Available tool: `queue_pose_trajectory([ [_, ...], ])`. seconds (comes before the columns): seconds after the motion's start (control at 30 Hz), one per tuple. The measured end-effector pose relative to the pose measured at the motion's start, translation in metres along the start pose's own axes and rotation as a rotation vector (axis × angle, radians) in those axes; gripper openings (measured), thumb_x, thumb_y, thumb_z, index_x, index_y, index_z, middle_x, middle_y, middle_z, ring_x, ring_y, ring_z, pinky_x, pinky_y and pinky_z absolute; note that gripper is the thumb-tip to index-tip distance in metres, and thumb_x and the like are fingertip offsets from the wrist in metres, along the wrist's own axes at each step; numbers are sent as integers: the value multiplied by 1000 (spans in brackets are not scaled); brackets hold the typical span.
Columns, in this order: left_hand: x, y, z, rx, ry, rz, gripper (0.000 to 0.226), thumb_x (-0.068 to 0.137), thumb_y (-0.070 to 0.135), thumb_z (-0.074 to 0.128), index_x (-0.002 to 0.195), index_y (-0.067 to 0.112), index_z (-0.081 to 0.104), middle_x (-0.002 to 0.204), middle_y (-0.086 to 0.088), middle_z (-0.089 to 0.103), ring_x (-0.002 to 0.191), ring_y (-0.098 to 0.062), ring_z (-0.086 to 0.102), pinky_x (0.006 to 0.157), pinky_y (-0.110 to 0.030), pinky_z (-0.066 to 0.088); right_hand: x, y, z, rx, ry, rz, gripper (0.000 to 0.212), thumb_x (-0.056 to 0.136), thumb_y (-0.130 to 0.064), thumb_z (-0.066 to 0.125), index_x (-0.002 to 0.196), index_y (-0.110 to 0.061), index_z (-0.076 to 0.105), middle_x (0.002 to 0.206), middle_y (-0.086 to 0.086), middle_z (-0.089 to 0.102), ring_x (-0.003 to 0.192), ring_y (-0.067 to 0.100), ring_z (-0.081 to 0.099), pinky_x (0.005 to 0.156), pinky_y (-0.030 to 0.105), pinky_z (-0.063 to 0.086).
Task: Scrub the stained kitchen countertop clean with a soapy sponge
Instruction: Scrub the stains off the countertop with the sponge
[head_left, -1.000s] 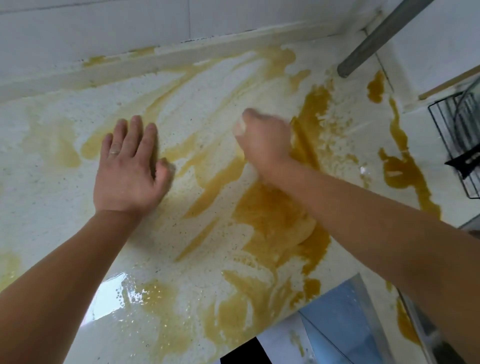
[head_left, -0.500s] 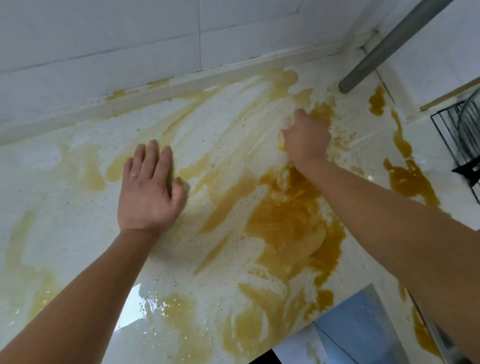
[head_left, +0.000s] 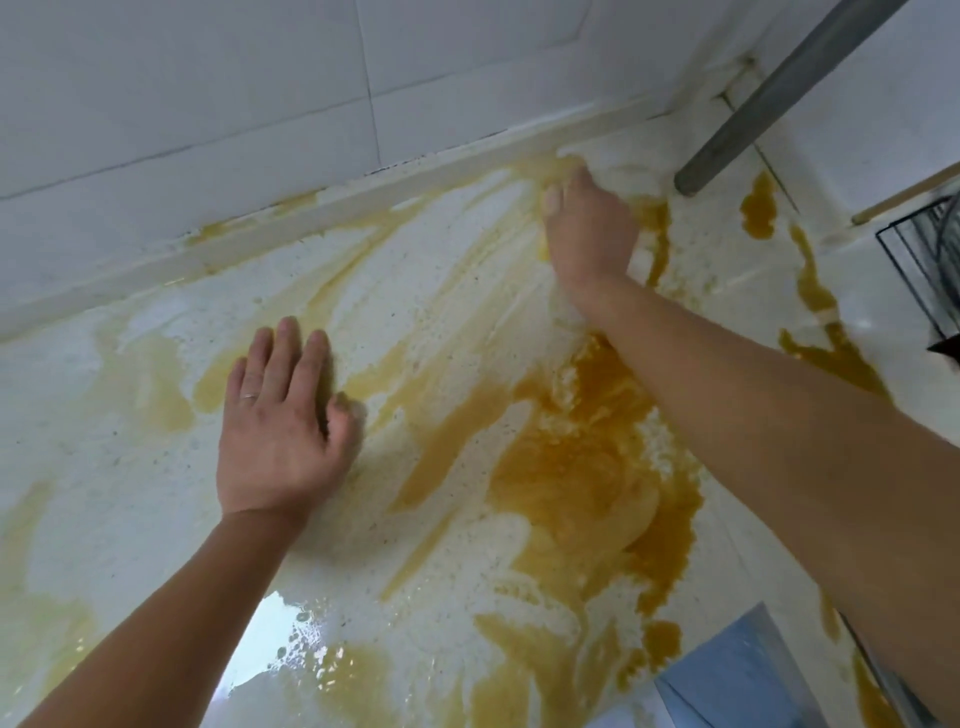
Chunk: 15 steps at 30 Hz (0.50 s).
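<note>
**Scrubbing near the back edge**

Pressing left hand (head_left: 280, 431) flat, fingers straight, on the foamy countertop (head_left: 441, 322). Curling right hand (head_left: 589, 234) just short of the upstand (head_left: 311, 215), pipe (head_left: 779, 93) near its right side. Unable to tell what it is gripping, with any sponge hidden beneath. Leaving open room over the stain (head_left: 582, 467) behind its wrist.

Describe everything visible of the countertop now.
The countertop is a white, finely speckled, stone-like slab meeting the tiled wall at a raised back lip. Orange-yellow stain smears it, thickest centre right, among pale foamy streaks. It is wet, glossy near the front. The left hand lies flat on it; the right hand, curled, is by the back lip.
</note>
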<state>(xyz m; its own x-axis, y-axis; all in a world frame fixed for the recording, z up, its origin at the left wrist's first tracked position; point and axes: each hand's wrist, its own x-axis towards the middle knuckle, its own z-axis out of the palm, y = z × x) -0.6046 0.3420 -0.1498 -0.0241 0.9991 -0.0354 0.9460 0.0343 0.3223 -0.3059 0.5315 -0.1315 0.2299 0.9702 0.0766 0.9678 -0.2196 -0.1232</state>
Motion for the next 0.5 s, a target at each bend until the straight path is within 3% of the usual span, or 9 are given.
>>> queue_pose_trajectory([
  [0.07,3,0,1,-2,10,2,69,96,40,37,160,15,36,170,-10,21,159,-26,11,129,-44,6,-40,7,-2,41,-33,-122,25,105,-34,34,93,-15,46,60,-1,44,56,26,47,50,32,24],
  [0.13,5,-2,2,3,23,10,68,94,38,37,158,14,39,169,-12,24,159,-29,14,129,-45,8,-53,41,-1,66,-35,-180,28,105,-34,35,88,-14,45,55,-3,35,51,25,43,46,30,19],
  [0.2,5,-4,2,0,38,17,68,94,37,36,157,13,40,168,-13,26,158,-30,16,129,-47,10,-33,75,-3,-41,-30,-94,29,104,-32,34,96,-11,52,62,4,48,59,30,51,52,31,28],
  [0.27,4,-3,4,-2,38,22,67,94,37,37,157,13,41,168,-13,26,158,-31,17,128,-48,10,1,98,-6,-95,35,48,30,103,-29,34,108,-9,55,84,15,64,79,37,62,64,38,40],
  [0.4,5,-5,4,-6,34,17,67,94,36,38,156,13,42,168,-12,26,158,-30,16,128,-48,11,42,73,-7,-19,105,218,35,105,-27,29,119,-9,56,109,15,68,101,36,65,76,41,49],
  [0.47,4,-6,3,1,15,8,67,94,36,37,157,14,40,169,-11,24,159,-28,13,129,-47,9,23,38,0,1,65,140,34,106,-33,32,118,-12,55,102,9,68,95,30,65,68,36,43],
  [0.5,4,-5,3,-3,6,6,68,94,37,37,158,14,39,170,-10,23,159,-27,12,129,-47,9,4,26,3,9,52,62,33,106,-36,33,113,-13,56,90,6,67,83,27,65,60,33,39],
])
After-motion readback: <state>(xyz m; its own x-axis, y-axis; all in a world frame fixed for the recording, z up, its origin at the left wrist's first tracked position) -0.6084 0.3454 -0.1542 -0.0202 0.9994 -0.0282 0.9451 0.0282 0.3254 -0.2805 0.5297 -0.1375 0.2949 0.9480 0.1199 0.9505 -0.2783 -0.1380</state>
